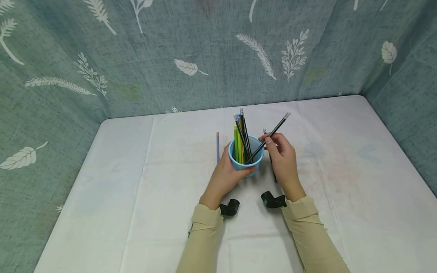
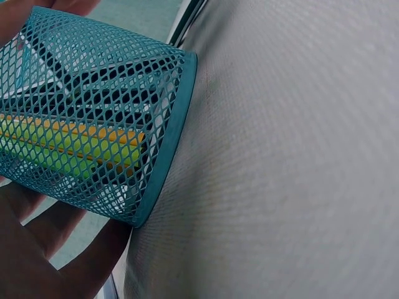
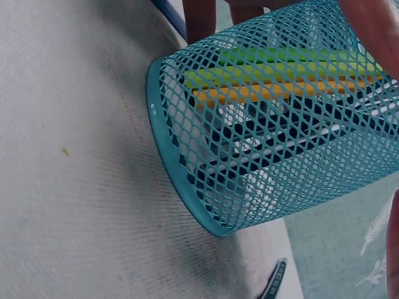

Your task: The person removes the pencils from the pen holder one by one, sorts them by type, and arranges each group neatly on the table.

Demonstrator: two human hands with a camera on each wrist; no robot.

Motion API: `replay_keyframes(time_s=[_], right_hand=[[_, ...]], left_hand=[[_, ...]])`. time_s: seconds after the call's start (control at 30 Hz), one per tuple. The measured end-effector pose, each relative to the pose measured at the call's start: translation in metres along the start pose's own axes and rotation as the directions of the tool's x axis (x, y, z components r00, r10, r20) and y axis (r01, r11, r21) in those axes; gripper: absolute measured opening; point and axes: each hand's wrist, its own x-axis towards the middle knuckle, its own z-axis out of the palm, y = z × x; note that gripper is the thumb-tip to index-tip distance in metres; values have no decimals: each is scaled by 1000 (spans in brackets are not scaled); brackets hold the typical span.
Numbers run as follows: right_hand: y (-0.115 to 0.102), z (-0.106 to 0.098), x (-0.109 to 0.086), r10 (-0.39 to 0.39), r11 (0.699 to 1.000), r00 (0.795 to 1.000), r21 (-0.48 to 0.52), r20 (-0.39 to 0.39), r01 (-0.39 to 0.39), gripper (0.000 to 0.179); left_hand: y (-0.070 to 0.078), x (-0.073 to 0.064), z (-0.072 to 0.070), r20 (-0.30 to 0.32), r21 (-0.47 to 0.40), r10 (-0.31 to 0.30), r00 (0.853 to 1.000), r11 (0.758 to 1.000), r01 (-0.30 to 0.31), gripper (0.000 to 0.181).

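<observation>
Sleeves, hands holding cup and pencil, table side edges distant

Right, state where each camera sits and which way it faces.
Head: worn on the head, facing forward and down at the table; left hand, right hand, both sleeves show.
Left wrist: on that wrist, facing the side of the mesh cup; fingers show at left.
Right wrist: on that wrist, facing the mesh cup too; fingers show at top and right.
Both wrist views share the mesh cup and green pencils.
</observation>
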Motion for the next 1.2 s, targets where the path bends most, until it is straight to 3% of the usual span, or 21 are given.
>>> replay_keyframes(time_s=[0.27, 0.73, 1.2], right_hand=[[-20, -4, -3, -13, 999, 1000, 41, -8, 14, 27], [8, -11, 4, -5, 987, 1000, 159, -31, 10, 23], [-6, -13, 5, 28, 973, 998, 229, -63, -13, 26]], left_hand=[[0, 0, -1, 4, 0, 4, 1000, 1000, -4, 100], [-1, 1, 0, 1, -12, 3, 1000, 1000, -3, 99], [-3, 1, 1, 4, -13, -10, 1000, 1000, 10, 100]])
